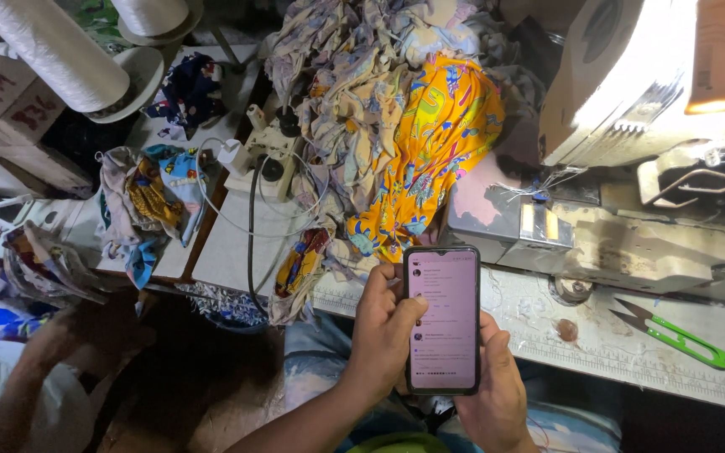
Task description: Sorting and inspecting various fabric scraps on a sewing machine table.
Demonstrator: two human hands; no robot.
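A black smartphone (442,319) with a lit pale pink screen is upright in front of me, held in both hands above my lap. My left hand (383,331) wraps its left edge, the thumb resting on the screen. My right hand (492,386) grips its lower right side from below. Behind the phone runs the front edge of the sewing table (606,348). A heap of patterned cloth (379,109), with a bright orange printed piece (438,143) on top, lies on the table to the left of the sewing machine (631,92).
Green-handled thread snips (677,335) lie on the table at right. A white power strip with cables (266,155) sits beside the cloth. Large white thread cones (60,50) stand at upper left. Fabric scraps (148,197) cover a side surface. Another person's arm (35,369) shows at lower left.
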